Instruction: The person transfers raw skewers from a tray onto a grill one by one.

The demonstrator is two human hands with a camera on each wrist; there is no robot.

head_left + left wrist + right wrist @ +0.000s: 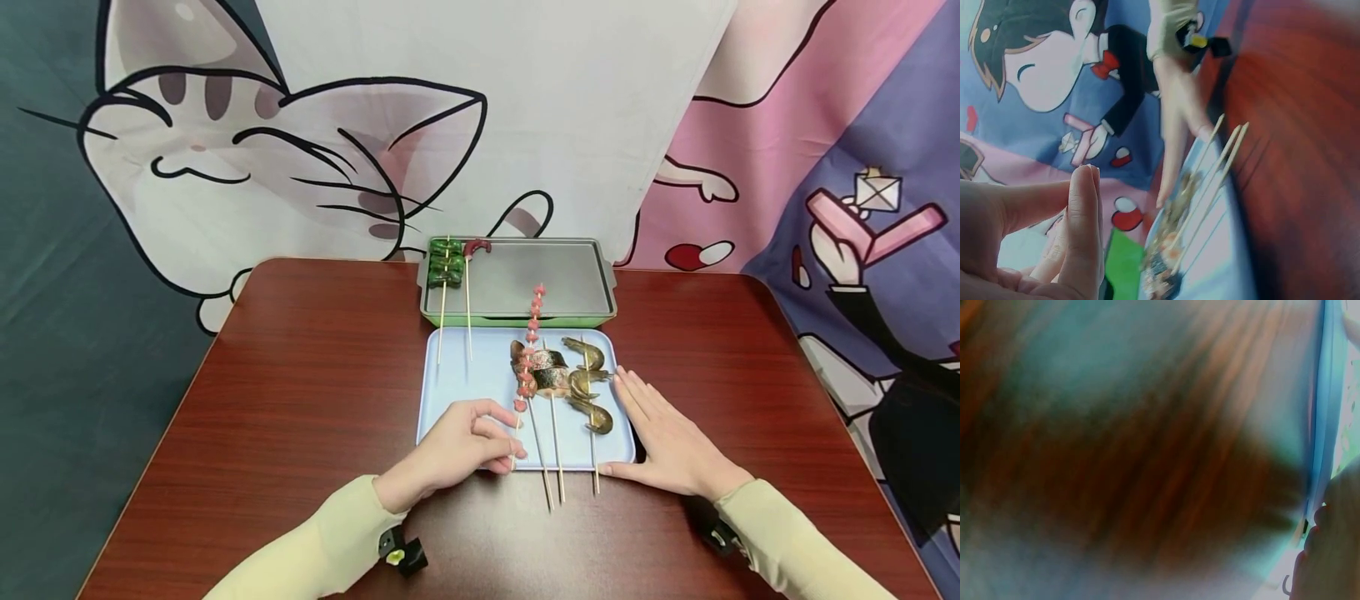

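My left hand [461, 442] pinches the lower stick of a skewer of small pink meat pieces [533, 325], tilted above the light blue tray [442, 408]. Thumb and forefinger meet in the left wrist view, where the fingers [1082, 231] hide most of that stick. On the tray lie a skewer of shrimp [589, 383] and skewers with dark-skinned fish pieces [551, 377], their bare sticks jutting past the near rim. My right hand [671, 433] rests at the tray's right edge, fingers straight; the right wrist view catches its dark outline [1329, 544] beside the blue rim [1327, 394].
Behind the tray stands a grey grill pan [540, 275] with a green side. A green pepper skewer [446, 265] and a skewer with a dark red curled piece [477, 247] lie at its left, sticks reaching over the tray. Everything stands on a brown wooden table [315, 358].
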